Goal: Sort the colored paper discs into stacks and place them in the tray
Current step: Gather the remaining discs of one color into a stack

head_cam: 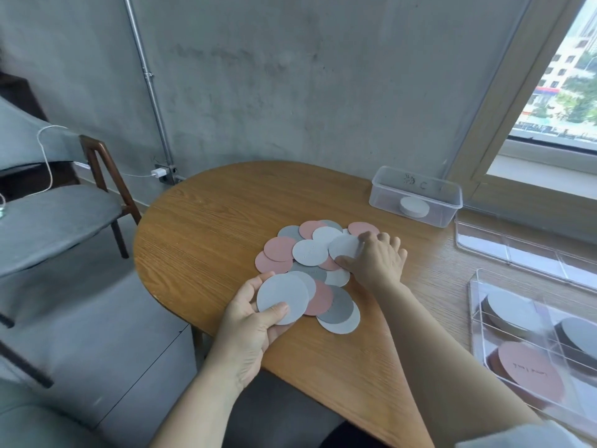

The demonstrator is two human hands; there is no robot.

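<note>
Left hand [255, 321] grips white discs [282, 299]; right hand [376, 258] pinches another [345, 247].

Setting: lived-in room, likely a flat or small studio — bare concrete wall [290, 76], oval wooden table [226, 221], grey cushioned chair [58, 221], charger [158, 172] in wall socket [168, 178], window [565, 76] over city buildings.

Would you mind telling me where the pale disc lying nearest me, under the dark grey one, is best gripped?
Probably by its bare near rim, coming from your side. The pale disc lies flat with its far part tucked under the dark grey disc, so pinch that free crescent and slide it out toward you.
</note>
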